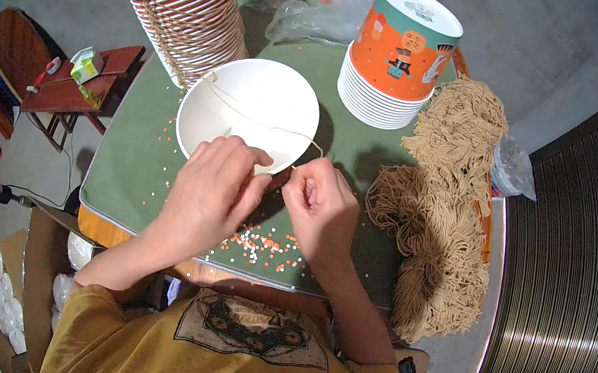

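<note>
A white paper bowl lies open side up on the green table cover. My left hand rests over the bowl's near rim and grips it. My right hand pinches a thin tan string just right of the rim. The string runs in a loop across the inside of the bowl and up toward the leaning cup stack.
A short stack of orange paper cups stands at the back right. A big heap of tan string fills the right side. Small red and white paper dots litter the near edge. A wooden stool stands left.
</note>
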Motion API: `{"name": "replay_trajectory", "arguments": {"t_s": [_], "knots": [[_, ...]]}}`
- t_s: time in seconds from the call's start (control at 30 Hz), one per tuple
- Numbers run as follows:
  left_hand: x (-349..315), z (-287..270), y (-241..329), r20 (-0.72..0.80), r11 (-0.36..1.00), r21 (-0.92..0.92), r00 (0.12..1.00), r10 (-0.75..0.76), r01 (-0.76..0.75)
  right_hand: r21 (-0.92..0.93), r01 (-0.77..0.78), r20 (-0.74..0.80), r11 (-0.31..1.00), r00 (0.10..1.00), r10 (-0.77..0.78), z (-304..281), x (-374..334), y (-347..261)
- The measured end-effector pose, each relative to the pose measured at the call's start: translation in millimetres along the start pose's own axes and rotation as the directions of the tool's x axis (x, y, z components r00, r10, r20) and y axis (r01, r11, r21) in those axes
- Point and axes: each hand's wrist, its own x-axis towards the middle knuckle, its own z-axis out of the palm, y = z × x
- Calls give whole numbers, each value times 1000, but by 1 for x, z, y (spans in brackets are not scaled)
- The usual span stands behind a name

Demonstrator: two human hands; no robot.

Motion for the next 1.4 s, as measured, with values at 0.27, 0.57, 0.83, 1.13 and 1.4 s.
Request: {"name": "replay_trajectory", "arguments": {"t_s": [0.27,0.57,0.83,1.13,1.4], "knots": [[40,-18,-16,438,857,-329,868,-233,396,-5,27,4,1000,1000,-27,3,1,-1],[49,-8,-23,515,886,-303,843,-157,350,-12,-13,22,1000,1000,13,-3,1,-3],[42,-4,-11,191,919,-373,980,-60,129,244,-170,71,955,985,157,-12,13,-6],[42,0,-15,147,880,-463,988,-40,105,485,-282,167,828,959,229,-5,17,4],[42,5,-22,355,679,-661,930,-92,320,568,-365,269,737,929,253,-10,24,0]]}}
